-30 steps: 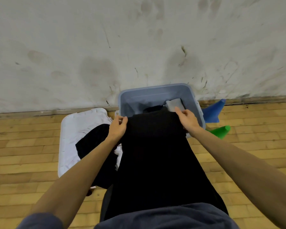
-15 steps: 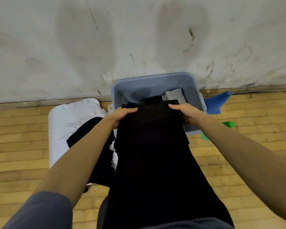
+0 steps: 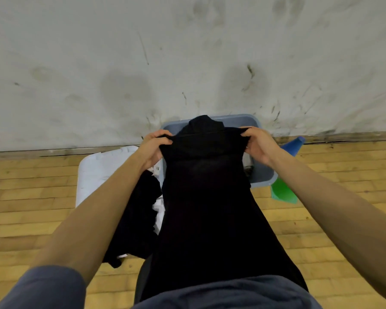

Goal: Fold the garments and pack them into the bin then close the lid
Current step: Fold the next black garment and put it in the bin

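My grey shirt [image 3: 227, 295] fills the bottom edge, and my two bare forearms reach out from it. Between them hangs the black garment [image 3: 210, 208], a long dark sheet falling from my hands down toward my body. Under my left arm a second black cloth [image 3: 138, 219] lies crumpled on the white lid [image 3: 98, 170], which rests flat on the wood floor [image 3: 20, 219] just left of the bin. My left hand [image 3: 152, 148] grips the garment's top left corner, fingers curled over the edge. My right hand [image 3: 259, 146] pinches the top right corner the same way, thumb and fingers closed on the cloth. The top edge is stretched between them, with a bunched fold rising above it. Behind it stands the grey bin [image 3: 263, 175], mostly hidden by the garment, its far rim against the scuffed white wall [image 3: 187, 52]. Right of the bin lie a green cone [image 3: 283, 190] and a blue cone [image 3: 293, 146].
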Demonstrator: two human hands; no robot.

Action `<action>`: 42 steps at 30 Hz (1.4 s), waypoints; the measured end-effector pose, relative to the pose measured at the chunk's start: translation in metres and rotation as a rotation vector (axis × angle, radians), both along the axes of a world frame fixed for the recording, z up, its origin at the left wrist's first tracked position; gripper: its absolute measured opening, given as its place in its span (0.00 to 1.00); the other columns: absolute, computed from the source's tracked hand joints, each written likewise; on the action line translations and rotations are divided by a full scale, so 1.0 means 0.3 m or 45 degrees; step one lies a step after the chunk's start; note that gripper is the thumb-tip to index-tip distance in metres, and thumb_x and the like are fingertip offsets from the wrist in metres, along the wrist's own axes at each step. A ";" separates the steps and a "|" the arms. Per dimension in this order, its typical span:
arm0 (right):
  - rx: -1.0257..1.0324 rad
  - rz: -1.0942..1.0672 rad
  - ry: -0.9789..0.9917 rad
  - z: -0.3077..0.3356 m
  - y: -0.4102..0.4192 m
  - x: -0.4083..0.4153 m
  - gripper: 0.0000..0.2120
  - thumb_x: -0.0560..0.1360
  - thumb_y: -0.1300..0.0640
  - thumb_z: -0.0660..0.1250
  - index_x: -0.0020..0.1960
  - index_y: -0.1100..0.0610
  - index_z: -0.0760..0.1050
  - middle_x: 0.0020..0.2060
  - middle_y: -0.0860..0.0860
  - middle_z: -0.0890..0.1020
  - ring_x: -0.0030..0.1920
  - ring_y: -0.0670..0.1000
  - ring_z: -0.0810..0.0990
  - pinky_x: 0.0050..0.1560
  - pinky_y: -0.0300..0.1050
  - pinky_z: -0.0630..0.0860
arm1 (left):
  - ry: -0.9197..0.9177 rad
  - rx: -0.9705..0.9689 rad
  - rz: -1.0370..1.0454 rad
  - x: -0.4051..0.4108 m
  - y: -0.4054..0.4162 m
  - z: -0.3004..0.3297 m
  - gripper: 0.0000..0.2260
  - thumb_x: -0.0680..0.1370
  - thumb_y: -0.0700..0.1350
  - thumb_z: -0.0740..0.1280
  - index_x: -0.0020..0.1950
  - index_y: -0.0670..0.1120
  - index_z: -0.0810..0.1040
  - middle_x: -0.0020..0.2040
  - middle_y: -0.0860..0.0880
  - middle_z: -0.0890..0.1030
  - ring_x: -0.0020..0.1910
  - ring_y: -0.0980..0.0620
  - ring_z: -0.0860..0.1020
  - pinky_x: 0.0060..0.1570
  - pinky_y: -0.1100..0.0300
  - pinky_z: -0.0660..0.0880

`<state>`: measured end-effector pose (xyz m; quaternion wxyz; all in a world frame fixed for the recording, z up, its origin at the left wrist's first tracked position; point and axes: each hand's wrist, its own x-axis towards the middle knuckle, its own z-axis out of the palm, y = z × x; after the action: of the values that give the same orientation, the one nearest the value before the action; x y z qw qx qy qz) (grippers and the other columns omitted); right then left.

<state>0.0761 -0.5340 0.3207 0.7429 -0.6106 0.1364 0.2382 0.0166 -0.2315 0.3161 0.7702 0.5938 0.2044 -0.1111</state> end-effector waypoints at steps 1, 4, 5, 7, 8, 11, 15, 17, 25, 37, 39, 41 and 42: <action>0.022 0.006 -0.035 0.014 -0.013 -0.024 0.12 0.76 0.68 0.59 0.45 0.58 0.80 0.40 0.53 0.83 0.42 0.52 0.80 0.42 0.44 0.77 | -0.027 -0.001 -0.010 -0.027 -0.001 0.017 0.14 0.74 0.24 0.58 0.42 0.41 0.76 0.35 0.46 0.81 0.36 0.50 0.80 0.36 0.61 0.79; 0.051 0.076 -0.174 0.045 -0.045 -0.126 0.21 0.75 0.73 0.55 0.35 0.59 0.82 0.33 0.52 0.82 0.38 0.50 0.80 0.42 0.42 0.77 | -0.110 0.099 -0.096 -0.121 -0.007 0.042 0.16 0.72 0.22 0.55 0.38 0.42 0.72 0.31 0.48 0.77 0.31 0.52 0.76 0.31 0.63 0.75; 0.026 0.102 -0.219 0.050 -0.051 -0.163 0.25 0.74 0.74 0.53 0.31 0.58 0.82 0.31 0.51 0.82 0.37 0.49 0.81 0.43 0.42 0.76 | -0.133 0.175 -0.167 -0.153 -0.010 0.039 0.16 0.70 0.23 0.54 0.38 0.42 0.71 0.30 0.49 0.77 0.31 0.53 0.75 0.32 0.64 0.74; -0.038 0.189 -0.276 0.046 -0.069 -0.239 0.24 0.70 0.74 0.52 0.28 0.59 0.83 0.31 0.54 0.83 0.40 0.50 0.84 0.48 0.42 0.78 | -0.150 0.384 -0.373 -0.221 -0.013 0.030 0.11 0.65 0.29 0.56 0.38 0.43 0.72 0.30 0.47 0.78 0.32 0.51 0.75 0.36 0.65 0.73; -0.074 0.244 -0.286 0.041 -0.080 -0.275 0.20 0.67 0.71 0.54 0.28 0.61 0.83 0.32 0.57 0.84 0.44 0.52 0.85 0.52 0.42 0.78 | -0.144 0.479 -0.487 -0.254 -0.015 0.025 0.11 0.62 0.32 0.56 0.38 0.42 0.73 0.30 0.46 0.78 0.33 0.50 0.76 0.38 0.64 0.73; -0.185 0.288 -0.259 0.037 -0.110 -0.345 0.14 0.61 0.60 0.59 0.30 0.62 0.83 0.35 0.61 0.84 0.52 0.55 0.84 0.58 0.39 0.76 | -0.097 0.656 -0.516 -0.301 -0.020 0.004 0.11 0.67 0.34 0.56 0.39 0.41 0.77 0.27 0.45 0.77 0.32 0.48 0.75 0.41 0.58 0.72; -0.239 0.144 -0.242 0.014 -0.128 -0.363 0.14 0.74 0.64 0.60 0.34 0.63 0.81 0.36 0.58 0.85 0.47 0.55 0.84 0.59 0.47 0.75 | -0.284 0.969 -0.192 -0.290 -0.094 0.016 0.07 0.77 0.41 0.64 0.40 0.49 0.77 0.33 0.48 0.78 0.32 0.53 0.74 0.38 0.61 0.70; -0.299 0.061 -0.252 -0.005 -0.122 -0.355 0.11 0.77 0.64 0.63 0.40 0.63 0.81 0.37 0.56 0.84 0.45 0.53 0.83 0.55 0.48 0.77 | -0.484 1.071 -0.321 -0.290 -0.145 0.032 0.04 0.76 0.50 0.69 0.47 0.52 0.78 0.42 0.50 0.80 0.40 0.56 0.75 0.44 0.64 0.70; -0.418 0.038 -0.145 -0.044 -0.124 -0.354 0.09 0.78 0.58 0.68 0.55 0.60 0.80 0.44 0.54 0.80 0.40 0.51 0.78 0.39 0.43 0.77 | -0.706 1.747 -1.059 -0.277 -0.259 0.041 0.28 0.71 0.59 0.73 0.69 0.55 0.73 0.57 0.53 0.72 0.59 0.53 0.68 0.56 0.56 0.64; -0.435 0.113 -0.068 -0.054 -0.110 -0.345 0.06 0.80 0.60 0.64 0.56 0.54 0.76 0.50 0.54 0.79 0.43 0.54 0.80 0.53 0.54 0.79 | -1.073 1.766 -0.815 -0.246 -0.282 0.075 0.10 0.70 0.33 0.68 0.50 0.41 0.78 0.45 0.45 0.76 0.47 0.44 0.75 0.46 0.54 0.72; -0.487 0.145 -0.072 -0.061 -0.113 -0.344 0.10 0.81 0.65 0.59 0.59 0.55 0.73 0.52 0.57 0.77 0.42 0.53 0.79 0.45 0.50 0.81 | -1.205 1.968 -1.081 -0.284 -0.299 0.023 0.12 0.66 0.36 0.69 0.49 0.43 0.77 0.47 0.45 0.75 0.46 0.43 0.74 0.43 0.50 0.72; -0.492 0.213 -0.078 -0.064 -0.120 -0.349 0.18 0.79 0.71 0.55 0.64 0.55 0.69 0.51 0.58 0.76 0.40 0.52 0.78 0.40 0.45 0.80 | -1.204 2.074 -1.047 -0.313 -0.311 0.000 0.10 0.67 0.45 0.67 0.47 0.47 0.73 0.48 0.48 0.72 0.46 0.47 0.70 0.44 0.51 0.70; -0.482 0.246 -0.075 -0.066 -0.125 -0.351 0.22 0.78 0.74 0.54 0.66 0.54 0.68 0.50 0.58 0.76 0.41 0.52 0.78 0.39 0.45 0.81 | -1.182 2.069 -0.967 -0.317 -0.318 0.002 0.10 0.69 0.50 0.66 0.46 0.49 0.71 0.49 0.50 0.71 0.46 0.49 0.69 0.45 0.50 0.70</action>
<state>-0.0292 -0.5714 0.3009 0.5924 -0.7562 0.0978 0.2603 -0.0785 -0.3269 0.3167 0.0494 0.9489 -0.3046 0.0660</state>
